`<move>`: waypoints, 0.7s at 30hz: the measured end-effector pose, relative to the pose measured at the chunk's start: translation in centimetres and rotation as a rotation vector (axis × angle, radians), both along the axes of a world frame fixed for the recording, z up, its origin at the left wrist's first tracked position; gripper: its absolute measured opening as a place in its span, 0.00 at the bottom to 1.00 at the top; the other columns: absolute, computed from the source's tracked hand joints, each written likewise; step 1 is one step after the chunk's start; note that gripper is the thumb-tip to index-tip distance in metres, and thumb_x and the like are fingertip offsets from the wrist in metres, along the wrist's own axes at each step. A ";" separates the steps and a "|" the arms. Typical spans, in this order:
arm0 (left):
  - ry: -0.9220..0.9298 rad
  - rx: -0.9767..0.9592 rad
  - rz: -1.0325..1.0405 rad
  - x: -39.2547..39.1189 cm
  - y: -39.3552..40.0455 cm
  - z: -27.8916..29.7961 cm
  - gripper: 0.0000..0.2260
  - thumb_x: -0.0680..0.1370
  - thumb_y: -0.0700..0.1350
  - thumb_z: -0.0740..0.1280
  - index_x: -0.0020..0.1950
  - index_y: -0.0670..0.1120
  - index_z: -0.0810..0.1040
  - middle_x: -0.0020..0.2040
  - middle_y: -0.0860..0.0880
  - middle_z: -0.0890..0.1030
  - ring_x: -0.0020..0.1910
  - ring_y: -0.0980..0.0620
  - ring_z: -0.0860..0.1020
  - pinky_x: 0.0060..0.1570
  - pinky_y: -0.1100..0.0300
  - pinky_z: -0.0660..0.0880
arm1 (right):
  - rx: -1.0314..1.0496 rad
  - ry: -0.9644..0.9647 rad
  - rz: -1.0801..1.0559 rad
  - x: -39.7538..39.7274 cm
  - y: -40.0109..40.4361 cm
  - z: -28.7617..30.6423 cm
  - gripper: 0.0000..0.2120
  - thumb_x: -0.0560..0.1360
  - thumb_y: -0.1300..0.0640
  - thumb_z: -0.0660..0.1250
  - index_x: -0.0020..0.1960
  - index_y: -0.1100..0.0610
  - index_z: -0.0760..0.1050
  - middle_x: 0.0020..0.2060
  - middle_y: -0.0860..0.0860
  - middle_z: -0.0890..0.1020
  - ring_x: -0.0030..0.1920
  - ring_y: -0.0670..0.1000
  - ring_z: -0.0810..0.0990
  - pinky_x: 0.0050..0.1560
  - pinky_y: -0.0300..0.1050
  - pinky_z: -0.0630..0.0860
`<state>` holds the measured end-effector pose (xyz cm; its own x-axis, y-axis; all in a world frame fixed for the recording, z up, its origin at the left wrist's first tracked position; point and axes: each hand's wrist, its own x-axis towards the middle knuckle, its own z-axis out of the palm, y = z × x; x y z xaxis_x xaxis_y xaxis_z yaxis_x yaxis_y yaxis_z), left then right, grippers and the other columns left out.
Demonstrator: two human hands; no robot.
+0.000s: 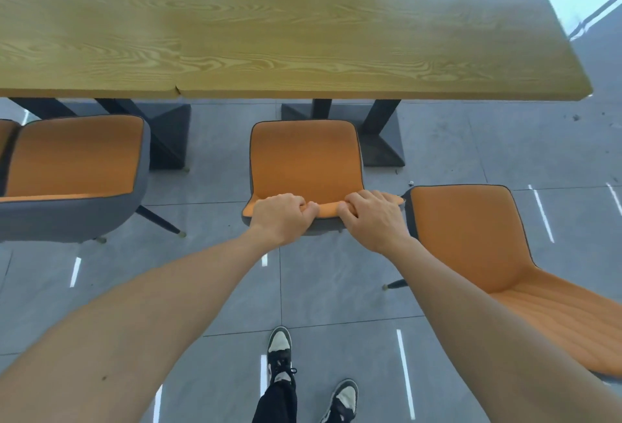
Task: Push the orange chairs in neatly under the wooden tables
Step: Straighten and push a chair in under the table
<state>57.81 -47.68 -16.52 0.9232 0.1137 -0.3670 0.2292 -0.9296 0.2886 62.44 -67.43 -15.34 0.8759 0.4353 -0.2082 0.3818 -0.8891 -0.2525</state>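
At the far left edge a sliver of another orange chair (5,150) shows, touching the side of the left chair (75,156). That left chair has an orange seat in a grey shell and stands just short of the table (303,29), its front edge near the table's edge and one dark leg splayed out behind it on the grey tiled floor (336,288).

The wooden table runs across the whole upper part of the view; a seam above the left chair's right side shows two tops butted together. Dark metal bases (168,133) stand beneath it.

The left hand (282,217) grips the top edge of the middle chair's (306,160) backrest, fingers curled over the orange rim. Just beside it, nearly touching, the right hand (373,217) grips the same rim in the same way. Both arms reach straight forward. The middle chair faces the table, and its seat front lies close to the table's edge but not under it, in front of the right-hand base (380,140).

The right chair (471,237) stands well back from the table, turned at an angle, its upper corner just beside the right hand and the middle chair's backrest. Its ribbed orange part runs towards the lower right edge.

Below the hands, two black-and-white shoes (279,352) stand on the floor, which carries bright streaks of reflected light.
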 end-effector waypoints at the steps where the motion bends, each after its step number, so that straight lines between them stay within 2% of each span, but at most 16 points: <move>1: 0.070 -0.028 0.015 0.1 -0.2 0.4 0.23 0.80 0.58 0.49 0.40 0.48 0.78 0.39 0.50 0.80 0.40 0.47 0.78 0.41 0.54 0.72 | 0.048 0.028 0.008 -0.4 -0.9 0.7 0.19 0.81 0.45 0.53 0.54 0.53 0.79 0.53 0.50 0.82 0.57 0.53 0.77 0.63 0.49 0.67; 3: 0.157 -0.038 0.027 0.3 -1.0 1.2 0.20 0.81 0.54 0.48 0.44 0.47 0.75 0.46 0.47 0.82 0.46 0.44 0.79 0.52 0.48 0.75 | 0.085 0.022 0.059 -1.6 -3.2 2.5 0.18 0.82 0.47 0.57 0.66 0.54 0.75 0.65 0.52 0.78 0.68 0.54 0.72 0.71 0.52 0.63; 5: 0.150 0.028 0.038 0.1 -3.0 2.3 0.18 0.82 0.53 0.48 0.49 0.46 0.74 0.54 0.43 0.81 0.53 0.39 0.77 0.61 0.42 0.72 | 0.041 0.039 0.097 -2.9 -6.2 4.1 0.21 0.82 0.49 0.59 0.73 0.55 0.70 0.72 0.52 0.72 0.73 0.55 0.67 0.74 0.54 0.61; 7: 0.122 0.096 0.038 -0.3 -6.4 3.4 0.20 0.83 0.57 0.49 0.56 0.46 0.75 0.60 0.41 0.79 0.60 0.36 0.75 0.66 0.39 0.68 | -0.029 0.063 0.075 -3.9 -10.0 5.4 0.22 0.82 0.47 0.58 0.73 0.54 0.69 0.73 0.53 0.70 0.73 0.57 0.68 0.74 0.55 0.61; 9: 0.074 0.129 -0.017 -0.8 -11.2 4.5 0.25 0.82 0.62 0.53 0.66 0.46 0.72 0.66 0.39 0.75 0.67 0.35 0.71 0.69 0.38 0.63 | -0.064 0.058 0.020 -4.7 -14.7 6.4 0.21 0.81 0.46 0.57 0.71 0.54 0.71 0.69 0.53 0.73 0.70 0.58 0.71 0.72 0.55 0.63; 12: -0.004 0.031 -0.095 -1.7 -20.4 6.1 0.30 0.82 0.62 0.55 0.78 0.46 0.63 0.76 0.38 0.66 0.76 0.37 0.62 0.75 0.38 0.55 | -0.100 0.024 -0.047 -6.0 -22.8 7.8 0.20 0.81 0.46 0.57 0.69 0.53 0.72 0.69 0.54 0.74 0.70 0.59 0.71 0.72 0.58 0.63; 17: -0.144 -0.106 -0.154 -3.1 -38.1 7.2 0.29 0.83 0.59 0.58 0.78 0.44 0.65 0.75 0.41 0.71 0.75 0.41 0.67 0.74 0.40 0.61 | -0.149 -0.035 -0.142 -6.8 -38.2 8.3 0.25 0.82 0.43 0.58 0.74 0.53 0.68 0.76 0.55 0.67 0.75 0.59 0.65 0.76 0.60 0.61; 21: -0.285 -0.149 -0.085 -5.5 -51.2 6.4 0.27 0.83 0.59 0.58 0.76 0.43 0.69 0.74 0.42 0.73 0.74 0.43 0.70 0.73 0.44 0.65 | -0.091 -0.121 -0.224 -7.8 -49.8 7.3 0.24 0.81 0.45 0.59 0.72 0.56 0.70 0.73 0.59 0.70 0.72 0.61 0.69 0.72 0.60 0.64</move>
<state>52.31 -98.93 -10.15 0.9951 -0.0038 -0.0990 0.0428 -0.8847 0.4642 54.59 -117.27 -8.03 0.9692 0.2116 -0.1258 0.1951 -0.9719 -0.1318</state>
